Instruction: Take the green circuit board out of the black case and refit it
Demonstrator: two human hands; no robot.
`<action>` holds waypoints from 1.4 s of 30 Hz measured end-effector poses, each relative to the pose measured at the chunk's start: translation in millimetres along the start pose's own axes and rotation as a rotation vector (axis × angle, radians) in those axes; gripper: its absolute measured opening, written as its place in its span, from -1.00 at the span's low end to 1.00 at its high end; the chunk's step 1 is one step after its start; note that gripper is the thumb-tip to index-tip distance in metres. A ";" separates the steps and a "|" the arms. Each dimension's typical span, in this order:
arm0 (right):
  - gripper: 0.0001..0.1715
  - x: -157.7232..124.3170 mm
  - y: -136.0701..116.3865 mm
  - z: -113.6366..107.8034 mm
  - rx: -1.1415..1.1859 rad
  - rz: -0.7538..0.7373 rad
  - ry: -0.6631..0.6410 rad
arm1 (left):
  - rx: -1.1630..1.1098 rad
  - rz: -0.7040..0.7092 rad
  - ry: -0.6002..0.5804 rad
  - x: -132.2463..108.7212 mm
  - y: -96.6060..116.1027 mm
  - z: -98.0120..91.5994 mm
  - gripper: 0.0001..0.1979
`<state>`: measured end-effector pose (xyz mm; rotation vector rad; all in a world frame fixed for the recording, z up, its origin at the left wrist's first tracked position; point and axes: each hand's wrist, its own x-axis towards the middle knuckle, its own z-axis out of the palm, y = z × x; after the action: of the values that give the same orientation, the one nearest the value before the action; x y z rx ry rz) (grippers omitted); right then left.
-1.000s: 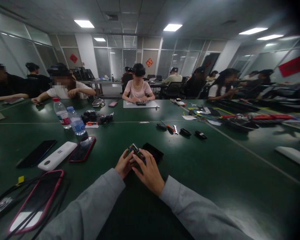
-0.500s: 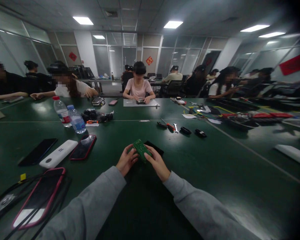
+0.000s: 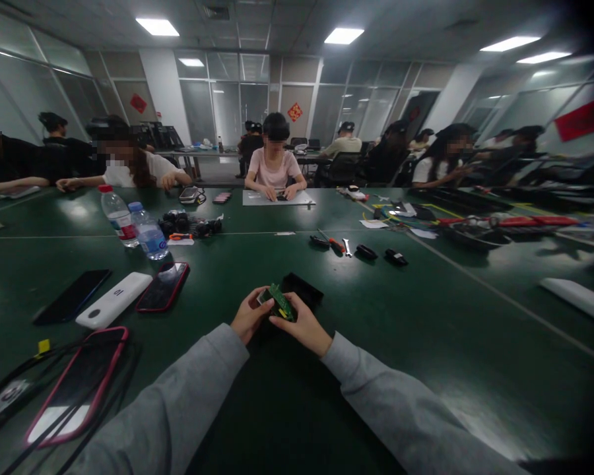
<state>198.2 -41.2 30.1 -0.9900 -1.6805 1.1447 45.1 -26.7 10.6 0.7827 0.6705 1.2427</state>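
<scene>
Left hand (image 3: pixel 248 318) and right hand (image 3: pixel 307 324) grasp a green rectangular circuit board (image 3: pixel 280 301), best pinched by its edges; beyond the fingers (image 3: pixel 284 324), a black rectangular box (image 3: pixel 304 290).

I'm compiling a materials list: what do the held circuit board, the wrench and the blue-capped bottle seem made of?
Circuit board: probably fibreglass laminate, judging by its green coating.
Wrench: likely metal, plated or bare, from its silvery look.
Blue-capped bottle: apparently clear, glossy plastic, being see-through with highlights.
</scene>
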 end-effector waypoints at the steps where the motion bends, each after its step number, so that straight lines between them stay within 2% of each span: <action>1: -0.48 -0.3 -2.0 -0.4 -0.031 -0.014 0.019 | -0.003 0.012 -0.014 0.1 0.0 -0.3 -0.57; 4: -0.50 -0.6 -9.9 -5.9 -0.133 -0.085 0.132 | -0.044 -0.002 -0.026 2.0 0.8 -2.0 -0.53; 7: -0.50 0.5 -12.6 -16.2 -0.366 -0.176 0.218 | -0.061 -0.054 0.025 5.0 1.9 -4.0 -0.51; 10: -0.50 2.5 -6.4 -24.3 -0.631 -0.294 0.138 | -0.062 -0.069 0.062 6.7 2.9 -4.8 -0.54; 14: -0.47 5.8 6.8 -28.0 -0.819 -0.403 -0.026 | -0.073 -0.065 0.110 7.0 4.1 -4.4 -0.56; 20: -0.45 7.9 15.9 -43.9 -0.950 -0.320 -0.045 | -0.116 -0.030 0.183 9.9 3.5 -6.2 -0.59; 25: -0.45 4.8 26.8 -75.5 -1.030 -0.290 -0.027 | -0.115 -0.051 0.225 12.2 3.1 -8.5 -0.56; 28: -0.45 -1.7 38.4 -108.1 -1.075 -0.253 0.028 | -0.117 -0.063 0.217 12.2 3.1 -8.8 -0.57; 30: -0.44 -8.4 48.8 -137.6 -1.115 -0.207 0.079 | -0.114 -0.063 0.212 11.8 3.4 -8.7 -0.57; 37: -0.30 -40.7 90.3 -269.0 -1.255 0.102 0.308 | -0.094 -0.066 0.180 9.7 4.4 -7.6 -0.59; 42: -0.30 -61.5 99.9 -349.3 -1.270 0.338 0.435 | -0.081 -0.068 0.178 9.5 3.7 -6.2 -0.59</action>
<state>559.1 25.8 -2.1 -2.1459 -1.8250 -0.1550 40.0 -16.0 9.8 0.5825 0.7800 1.2793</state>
